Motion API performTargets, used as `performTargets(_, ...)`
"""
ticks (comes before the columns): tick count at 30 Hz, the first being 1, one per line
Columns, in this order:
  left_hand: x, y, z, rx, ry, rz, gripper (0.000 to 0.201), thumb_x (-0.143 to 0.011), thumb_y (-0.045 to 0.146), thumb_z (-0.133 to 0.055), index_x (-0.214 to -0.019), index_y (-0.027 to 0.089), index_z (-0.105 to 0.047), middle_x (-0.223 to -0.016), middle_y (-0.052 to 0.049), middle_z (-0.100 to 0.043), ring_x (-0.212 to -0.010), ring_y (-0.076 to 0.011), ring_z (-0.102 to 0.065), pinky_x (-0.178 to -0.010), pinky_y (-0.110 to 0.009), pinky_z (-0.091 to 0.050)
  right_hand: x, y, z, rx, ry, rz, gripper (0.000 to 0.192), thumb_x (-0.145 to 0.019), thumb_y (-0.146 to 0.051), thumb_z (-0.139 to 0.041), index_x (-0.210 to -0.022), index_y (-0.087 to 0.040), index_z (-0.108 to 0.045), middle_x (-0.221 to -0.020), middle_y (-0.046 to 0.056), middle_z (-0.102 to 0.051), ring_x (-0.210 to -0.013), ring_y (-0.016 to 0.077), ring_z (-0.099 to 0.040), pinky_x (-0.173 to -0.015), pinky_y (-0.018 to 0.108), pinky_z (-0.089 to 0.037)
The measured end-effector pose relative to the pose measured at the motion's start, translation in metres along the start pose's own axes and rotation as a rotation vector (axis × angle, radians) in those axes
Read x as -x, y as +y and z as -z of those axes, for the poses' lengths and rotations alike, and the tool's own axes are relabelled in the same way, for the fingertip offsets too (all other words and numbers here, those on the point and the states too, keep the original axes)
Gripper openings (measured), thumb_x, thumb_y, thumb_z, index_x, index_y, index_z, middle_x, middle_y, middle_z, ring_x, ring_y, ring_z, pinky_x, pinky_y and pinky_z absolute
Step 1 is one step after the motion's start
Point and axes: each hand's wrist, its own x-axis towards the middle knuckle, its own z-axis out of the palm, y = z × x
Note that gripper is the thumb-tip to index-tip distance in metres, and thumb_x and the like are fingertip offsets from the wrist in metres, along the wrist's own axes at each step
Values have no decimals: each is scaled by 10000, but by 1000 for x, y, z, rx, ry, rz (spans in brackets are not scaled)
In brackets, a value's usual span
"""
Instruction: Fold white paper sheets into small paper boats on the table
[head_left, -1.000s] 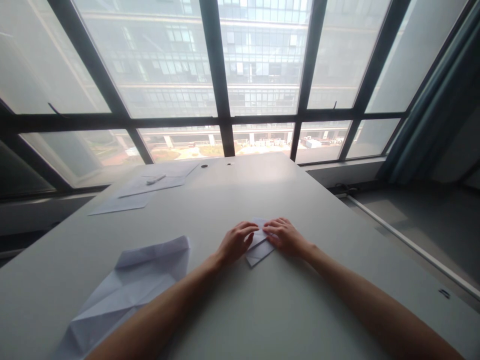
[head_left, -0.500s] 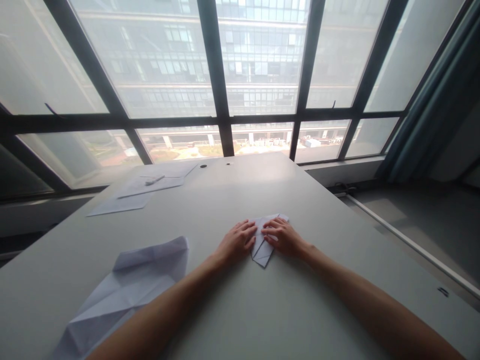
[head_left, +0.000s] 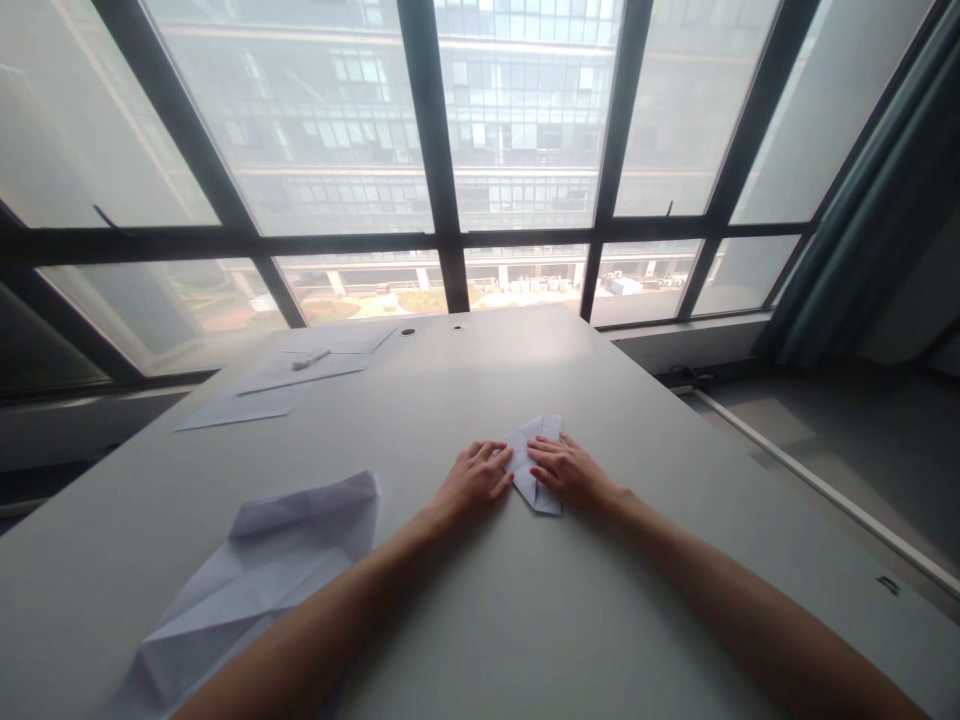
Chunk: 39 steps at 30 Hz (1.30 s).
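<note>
White folded paper (head_left: 534,462) is lying flat mid-counter (head_left: 480,620) (a larger creased sheet (head_left: 255,580) sits near left). Both hands, left hand (head_left: 474,482) and right hand (head_left: 568,474), are pressing it with 2 sets of spread fingertips, gripping nothing; seemingly flattening a crease, needing firm, even pressure next.

Two bare forearms are seen, uncovered up to the frame edge. No sleeve, glove, watch or ring is observed on the left hand (head_left: 472,483) or right hand (head_left: 571,474).
</note>
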Motion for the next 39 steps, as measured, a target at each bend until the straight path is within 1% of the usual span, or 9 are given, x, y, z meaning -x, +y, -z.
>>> performTargets(6,0,3,3,-32,-25,21,363,-979,353,-485,-1311,231,-566,-1334,-89,-579,-1230,-257,-505,-1073,-412,-391,0,-1,1,1,-12,-16,373,-1008,-372,-453,-1332,-231,-571,-1424,104,-553,-1366,248,-449,-1163,493,-236)
performTargets(12,1,5,3,-57,-20,61,317,-983,334,-469,-1250,214,-591,-1392,-120,-515,-1232,-263,-526,-1071,-409,-391,-1,-2,1,-3,-12,-10,365,-1007,-356,-461,-1324,-220,-578,-1417,112,-559,-1358,250,-461,-1162,503,-240)
performTargets(18,1,7,1,-42,7,109,323,-981,304,-461,-1269,217,-579,-1313,-113,-586,-1198,-270,-554,-1090,-449,-354,-1,0,-2,0,2,-1,347,-1003,-345,-478,-1306,-221,-594,-1413,122,-560,-1352,256,-471,-1155,525,-259)
performTargets(24,1,6,-1,-80,55,182,284,-970,303,-486,-1207,212,-613,-1290,-111,-603,-1252,-287,-501,-1083,-454,-345,-1,-1,-1,6,13,2,340,-1003,-344,-480,-1292,-220,-608,-1406,123,-567,-1345,255,-479,-1150,524,-268)
performTargets(29,1,5,-4,-114,68,189,291,-968,306,-491,-1214,213,-616,-1280,-110,-600,-1273,-287,-477,-1079,-439,-352,-1,-1,-1,0,2,-23,348,-991,-342,-504,-1299,-217,-606,-1403,118,-571,-1346,250,-478,-1152,511,-266)
performTargets(35,1,6,-2,-104,69,192,298,-966,323,-493,-1211,207,-617,-1257,-110,-599,-1203,-271,-515,-1050,-419,-382,-1,-1,-1,-12,17,-12,354,-994,-342,-499,-1309,-213,-597,-1406,124,-568,-1348,257,-475,-1162,544,-225)
performTargets(39,1,5,-1,-79,60,204,348,-932,402,-543,-1222,223,-613,-1255,-108,-597,-1176,-281,-530,-1054,-424,-379,0,-2,0,-15,25,-10,354,-990,-337,-506,-1311,-217,-594,-1402,130,-570,-1343,261,-480,-1163,565,-206)
